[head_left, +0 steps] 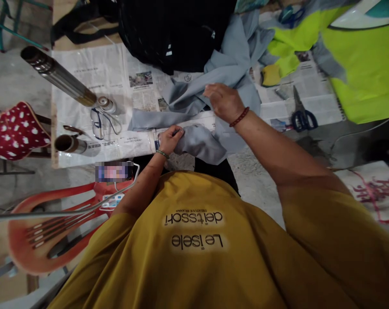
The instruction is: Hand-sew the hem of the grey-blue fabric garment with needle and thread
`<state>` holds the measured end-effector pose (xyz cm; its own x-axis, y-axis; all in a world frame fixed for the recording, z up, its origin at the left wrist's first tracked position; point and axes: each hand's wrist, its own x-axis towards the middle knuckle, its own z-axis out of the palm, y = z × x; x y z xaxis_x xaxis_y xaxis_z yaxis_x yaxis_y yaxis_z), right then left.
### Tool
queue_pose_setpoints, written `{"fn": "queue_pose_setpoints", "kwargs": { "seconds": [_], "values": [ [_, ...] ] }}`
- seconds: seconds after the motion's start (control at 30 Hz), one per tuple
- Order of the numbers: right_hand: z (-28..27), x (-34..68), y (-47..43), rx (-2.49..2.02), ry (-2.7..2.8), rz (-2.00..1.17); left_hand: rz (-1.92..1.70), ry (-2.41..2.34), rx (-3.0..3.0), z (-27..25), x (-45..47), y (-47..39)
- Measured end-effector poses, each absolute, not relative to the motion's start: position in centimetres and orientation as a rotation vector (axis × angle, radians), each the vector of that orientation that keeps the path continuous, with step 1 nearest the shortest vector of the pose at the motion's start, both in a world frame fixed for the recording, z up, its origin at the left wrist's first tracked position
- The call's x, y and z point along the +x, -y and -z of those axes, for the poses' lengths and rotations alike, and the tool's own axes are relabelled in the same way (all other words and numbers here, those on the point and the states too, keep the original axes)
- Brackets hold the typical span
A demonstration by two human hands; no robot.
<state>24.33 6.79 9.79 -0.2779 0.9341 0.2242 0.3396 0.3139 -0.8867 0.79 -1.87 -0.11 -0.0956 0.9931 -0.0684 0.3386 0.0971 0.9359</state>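
A grey cloth garment [202,143] lies bunched at the near edge of the table, part of it hanging over. My left hand [171,139] is closed on a fold of this cloth, thumb and forefinger pressed together. Above the cloth and to the right, my right hand [225,102] is raised with its fingers pinched together; whatever sits between the fingertips, if anything, is too small to make out. More of the grey cloth spreads behind the right hand toward the back of the table.
Newspaper [88,64] covers the table. On the left stand a steel thermos [64,79], eyeglasses [99,124] and a cup [70,143]. A black bag [175,34] lies behind. Scissors [302,113], a yellow-green garment [365,68] and an iron [365,15] are right; a red chair [23,240] stands left.
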Motion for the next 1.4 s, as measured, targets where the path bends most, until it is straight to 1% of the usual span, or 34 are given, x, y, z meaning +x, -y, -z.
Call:
{"fn": "queue_pose_setpoints", "kwargs": {
  "seconds": [0.17, 0.27, 0.33, 0.4, 0.5, 0.63, 0.7, 0.8, 0.83, 0.9, 0.93, 1.03, 1.13, 1.23, 1.4],
  "values": [
    [-12.5, 27.9, -9.7, -1.219, 1.587, -1.061, -1.004, -1.565, 1.374, 0.0, 0.8, 1.8],
    [-13.4, 29.9, -11.3, -1.187, 1.401, -1.173, -1.002, -1.570, 1.401, 0.0, 0.7, 1.8],
    [-13.8, 31.2, -12.0, -1.192, 1.331, -1.188, -1.001, -1.571, 1.423, 0.1, 0.6, 1.8],
    [-14.3, 32.2, -12.5, -1.236, 1.375, -1.143, -0.997, -1.571, 1.439, 0.2, 0.6, 1.8],
    [-15.2, 32.9, -12.6, -1.297, 1.626, -0.995, -0.975, -1.587, 1.452, 0.2, 0.5, 1.8],
    [-15.7, 32.1, -12.3, -1.351, 1.826, -0.866, -0.972, -1.601, 1.458, 0.4, 0.5, 1.8],
    [-15.1, 30.7, -11.6, -1.349, 1.802, -0.838, -0.987, -1.593, 1.450, 0.5, 0.4, 1.9],
    [-12.7, 27.0, -8.7, -1.334, 1.622, -0.831, -1.022, -1.580, 1.421, 0.7, 0.4, 1.9],
    [-11.7, 25.5, -7.1, -1.357, 1.549, -0.918, -1.037, -1.573, 1.409, 0.7, 0.4, 1.9],
    [-9.4, 22.7, -3.3, -1.342, 1.492, -1.218, -1.067, -1.547, 1.384, 0.9, 0.3, 1.9],
    [-8.2, 21.5, -1.2, -1.325, 1.486, -1.313, -1.079, -1.528, 1.376, 1.1, 0.2, 2.0],
    [-5.4, 19.2, 3.9, -1.356, 1.515, -1.449, -1.104, -1.487, 1.367, 1.4, 0.0, 2.0],
    [-3.9, 18.6, 6.3, -1.429, 1.647, -1.337, -1.103, -1.488, 1.378, 1.7, -0.1, 1.9],
    [-3.3, 18.5, 6.4, -1.475, 1.763, -1.223, -1.096, -1.502, 1.395, 1.7, -0.1, 2.0],
    [-3.0, 17.9, 5.3, -1.518, 1.796, -1.181, -1.112, -1.509, 1.397, 1.3, 0.1, 2.1]
  ]
}}
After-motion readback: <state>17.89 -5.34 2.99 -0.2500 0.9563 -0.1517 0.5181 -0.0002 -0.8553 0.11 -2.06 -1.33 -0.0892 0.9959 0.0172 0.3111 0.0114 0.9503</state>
